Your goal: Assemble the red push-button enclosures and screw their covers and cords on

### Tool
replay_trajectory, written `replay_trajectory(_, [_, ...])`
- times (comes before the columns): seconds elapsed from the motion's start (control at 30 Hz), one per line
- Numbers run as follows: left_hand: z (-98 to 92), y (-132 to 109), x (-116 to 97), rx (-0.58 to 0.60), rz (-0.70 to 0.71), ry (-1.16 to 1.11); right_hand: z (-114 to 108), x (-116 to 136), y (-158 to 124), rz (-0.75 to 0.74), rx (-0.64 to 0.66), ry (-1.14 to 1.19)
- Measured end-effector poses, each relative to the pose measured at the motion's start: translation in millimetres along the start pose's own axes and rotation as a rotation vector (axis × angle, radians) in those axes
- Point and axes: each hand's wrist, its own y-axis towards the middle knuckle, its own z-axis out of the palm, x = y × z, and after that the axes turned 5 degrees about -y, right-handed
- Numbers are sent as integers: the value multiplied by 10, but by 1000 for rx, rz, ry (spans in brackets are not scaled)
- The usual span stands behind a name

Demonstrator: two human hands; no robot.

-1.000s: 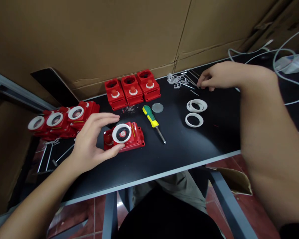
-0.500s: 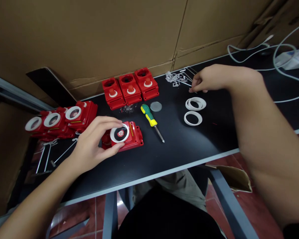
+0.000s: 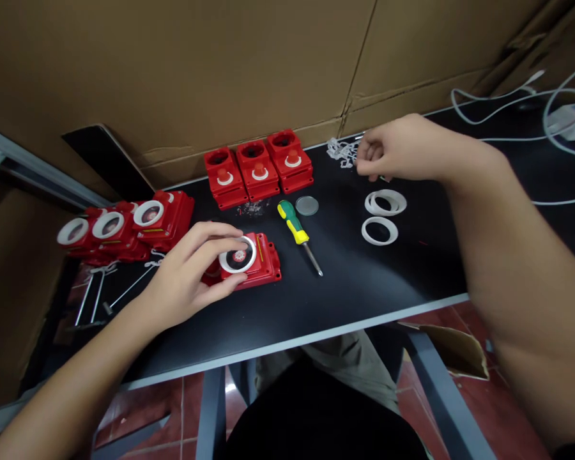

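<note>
My left hand (image 3: 191, 275) is curved round the white ring of a red alarm box (image 3: 264, 262) lying at the table's front. Its thumb and fingers press on both sides of the ring (image 3: 250, 260), which frames a black disc with a red and white emblem. At the back of the table my right hand (image 3: 388, 153) is closed, its fingertips pinched beside a tangle of small white chains (image 3: 340, 151). What those fingers hold, if anything, is hidden. Loose white rings (image 3: 380, 231) lie just below that hand.
A green and yellow screwdriver (image 3: 298, 234) lies mid-table beside a clear disc (image 3: 307, 205). Red boxes with open round holes (image 3: 253, 171) line the back. Ringed red boxes (image 3: 165, 220) stand left, above small metal hammers (image 3: 94, 297). White cables (image 3: 508, 139) cross the right side.
My right hand has shifted closer to the white chains, its fingers more curled. My left index finger has moved over the ring's face. The whole view has shifted slightly.
</note>
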Motion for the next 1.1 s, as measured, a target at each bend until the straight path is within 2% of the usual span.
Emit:
replay_trajectory(0.17, [64,-22,8,-18,-80,-32,121,291,-143,-162,-65,228])
replay_trajectory(0.3, [131,-34,23,15,-150,-112,310,433,-185,-397,-109,389])
replay_trajectory(0.37, [141,-33,13,28,-201,-120,405,496,-204,-497,-62,476])
replay_trajectory(0.53, [110,3,-62,60,-312,-117,546,667,-280,-645,191,563])
replay_trajectory(0.77, [41,145,-136,155,-391,-123,549,798,-406,-861,183,528])
replay_trajectory(0.9, [47,198,-148,165,-395,-132,583,878,-488,-912,147,525])
replay_trajectory(1.1, [110,160,-92,112,-388,-162,704,946,-538,-851,124,551])
